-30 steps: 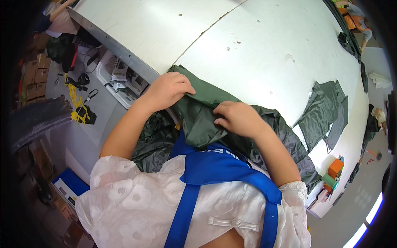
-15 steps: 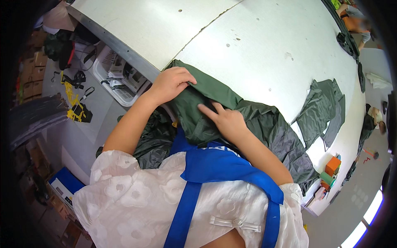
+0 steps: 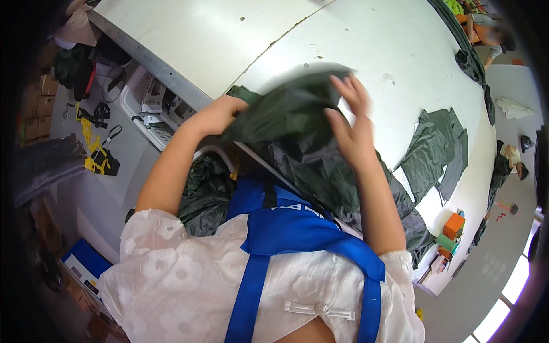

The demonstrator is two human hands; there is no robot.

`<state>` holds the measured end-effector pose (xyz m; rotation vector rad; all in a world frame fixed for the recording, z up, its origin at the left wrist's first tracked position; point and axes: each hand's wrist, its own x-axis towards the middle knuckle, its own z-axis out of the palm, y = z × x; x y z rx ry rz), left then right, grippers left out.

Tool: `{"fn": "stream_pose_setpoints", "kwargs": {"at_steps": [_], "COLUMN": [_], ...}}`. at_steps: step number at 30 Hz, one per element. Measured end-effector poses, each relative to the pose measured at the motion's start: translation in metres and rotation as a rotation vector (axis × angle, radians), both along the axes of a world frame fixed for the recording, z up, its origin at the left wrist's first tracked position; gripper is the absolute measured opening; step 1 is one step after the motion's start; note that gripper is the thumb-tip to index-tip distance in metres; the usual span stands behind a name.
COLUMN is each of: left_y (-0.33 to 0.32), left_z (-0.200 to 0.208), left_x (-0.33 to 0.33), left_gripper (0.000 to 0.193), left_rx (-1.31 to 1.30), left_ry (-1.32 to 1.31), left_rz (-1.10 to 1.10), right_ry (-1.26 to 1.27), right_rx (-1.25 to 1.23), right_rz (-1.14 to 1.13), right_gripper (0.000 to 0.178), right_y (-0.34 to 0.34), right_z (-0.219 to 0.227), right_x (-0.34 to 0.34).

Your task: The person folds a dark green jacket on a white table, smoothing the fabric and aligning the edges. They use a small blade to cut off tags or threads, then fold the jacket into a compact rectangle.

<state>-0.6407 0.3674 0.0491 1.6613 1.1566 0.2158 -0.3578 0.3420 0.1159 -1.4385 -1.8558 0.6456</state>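
A shiny dark green fabric (image 3: 286,108) is raised in a fold over the near edge of the table, and its upper edge is blurred by motion. My left hand (image 3: 220,116) is closed on the fabric's left end. Beside the raised fold, my right hand (image 3: 355,126) has its thumb and fingers apart, smeared a little, with the fingertips at the cloth's right edge. More of the crumpled fabric runs along the table edge under my right forearm. On the white table (image 3: 274,68) to the right lie separate dark green fabric pieces (image 3: 432,143).
Below the table's left edge stands a white plastic basket (image 3: 140,97) with packaged items. A dark green heap (image 3: 206,188) hangs by my lap. An orange box (image 3: 454,226) and green roll (image 3: 446,244) sit at the right table edge. Other people (image 3: 486,34) are at the far right.
My right hand has lifted off the flat-lying cloth and moved up and right. The fabric has swung up into a raised fold, with my left hand gripping its left end.
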Motion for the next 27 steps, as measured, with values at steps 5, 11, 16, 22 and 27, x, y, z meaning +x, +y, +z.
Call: {"fn": "stream_pose_setpoints", "kwargs": {"at_steps": [5, 11, 16, 22, 27], "left_y": [0.017, 0.033, 0.041, 0.025, -0.021], "left_z": [-0.018, 0.001, 0.034, -0.03, -0.045], "left_x": [-0.018, -0.007, -0.016, -0.057, -0.05], "left_gripper": [0.035, 0.024, 0.026, 0.038, 0.05], "left_rx": [-0.415, -0.323, -0.124, 0.034, -0.303], "left_ry": [-0.384, -0.364, -0.554, -0.012, -0.156], "left_rz": [0.52, 0.31, 0.345, 0.614, 0.709], "right_ry": [-0.224, -0.297, -0.284, -0.166, -0.177], "right_rx": [-0.145, -0.622, -0.948, -0.654, -0.914], "right_rz": [0.089, 0.018, 0.147, 0.145, 0.302], "right_gripper": [0.055, 0.055, 0.053, 0.067, 0.067], "right_y": [0.027, -0.02, -0.006, 0.035, 0.071], "right_z": [-0.025, -0.077, -0.055, -0.065, -0.084], "right_x": [0.047, 0.156, 0.156, 0.096, 0.029]}}
